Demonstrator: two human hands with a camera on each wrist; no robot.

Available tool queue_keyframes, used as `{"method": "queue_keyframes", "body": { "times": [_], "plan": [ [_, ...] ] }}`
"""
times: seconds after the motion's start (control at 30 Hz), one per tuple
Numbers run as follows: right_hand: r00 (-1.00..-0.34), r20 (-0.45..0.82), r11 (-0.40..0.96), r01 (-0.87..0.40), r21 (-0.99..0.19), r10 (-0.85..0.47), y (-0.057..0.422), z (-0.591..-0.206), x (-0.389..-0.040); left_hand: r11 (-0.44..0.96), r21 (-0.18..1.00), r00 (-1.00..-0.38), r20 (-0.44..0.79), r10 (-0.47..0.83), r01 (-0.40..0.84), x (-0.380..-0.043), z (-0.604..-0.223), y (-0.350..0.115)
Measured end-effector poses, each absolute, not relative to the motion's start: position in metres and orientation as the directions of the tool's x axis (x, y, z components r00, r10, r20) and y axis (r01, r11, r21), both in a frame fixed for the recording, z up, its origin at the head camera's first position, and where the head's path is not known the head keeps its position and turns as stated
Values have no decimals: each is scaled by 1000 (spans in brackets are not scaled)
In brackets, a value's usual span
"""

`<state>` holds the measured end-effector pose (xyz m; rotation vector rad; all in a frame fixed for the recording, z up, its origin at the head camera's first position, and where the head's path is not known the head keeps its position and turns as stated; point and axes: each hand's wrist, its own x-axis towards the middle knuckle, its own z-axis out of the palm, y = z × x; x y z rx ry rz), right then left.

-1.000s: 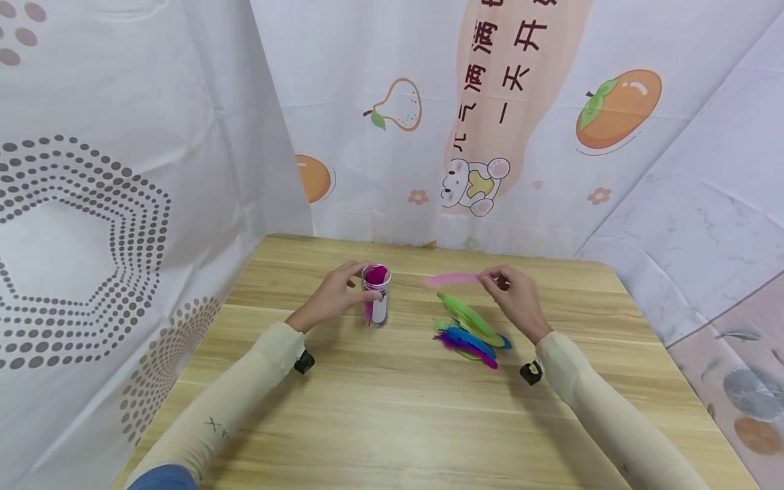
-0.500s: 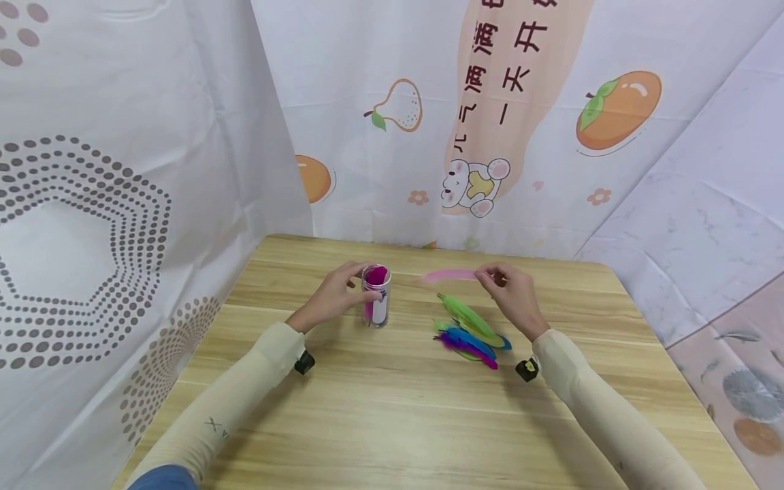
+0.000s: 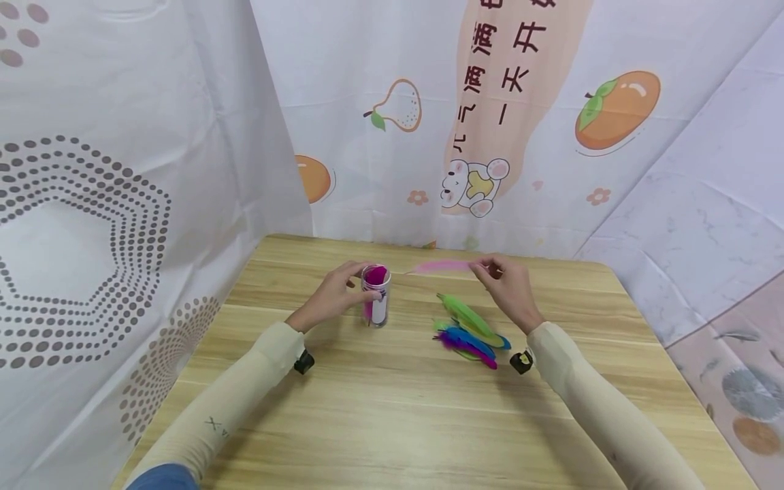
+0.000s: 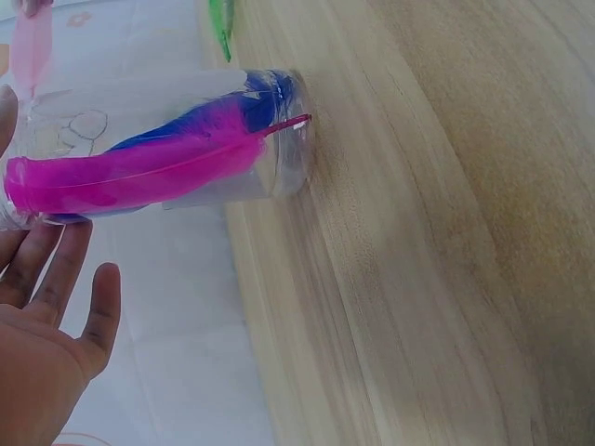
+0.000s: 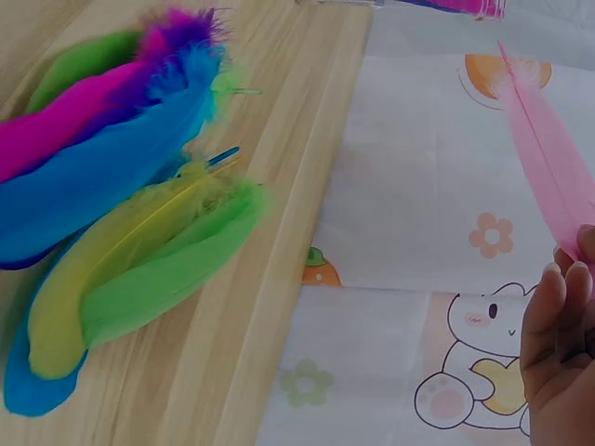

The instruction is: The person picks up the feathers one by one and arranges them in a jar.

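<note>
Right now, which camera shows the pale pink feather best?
The right wrist view: the pale pink feather is largest and clearest there, pinched at one end by the right hand. The head view shows it small and blurred; the left wrist view shows only part, in the top left corner.

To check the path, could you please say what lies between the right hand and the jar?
In the head view, only the pale pink feather, pinched by the right hand, lies there, ending short of the jar.
</note>
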<state>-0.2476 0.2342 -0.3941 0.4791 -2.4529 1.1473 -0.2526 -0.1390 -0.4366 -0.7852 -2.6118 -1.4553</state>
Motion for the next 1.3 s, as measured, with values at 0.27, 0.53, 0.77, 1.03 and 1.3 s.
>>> {"method": "queue_keyframes", "body": {
  "times": [0.27,0.53,0.77,1.03,1.3],
  "plan": [
    [-856,496,586,-479,-654,-147,225,-388,-248,429,786,-874,277,400,446,-252,-437,-138],
    [-848,506,572,-497,-652,-160,217,-384,-249,424,788,-873,277,401,445,-252,-438,-139],
    [-838,516,562,-516,-647,-176,211,-383,-249,434,779,-871,282,403,453,-253,-438,-140],
    [-821,533,556,-545,-627,-203,203,-381,-251,434,775,-868,289,404,460,-253,-439,-140],
    [-818,533,563,-552,-615,-219,198,-382,-253,432,782,-872,281,400,450,-253,-439,-140]
  ]
}}
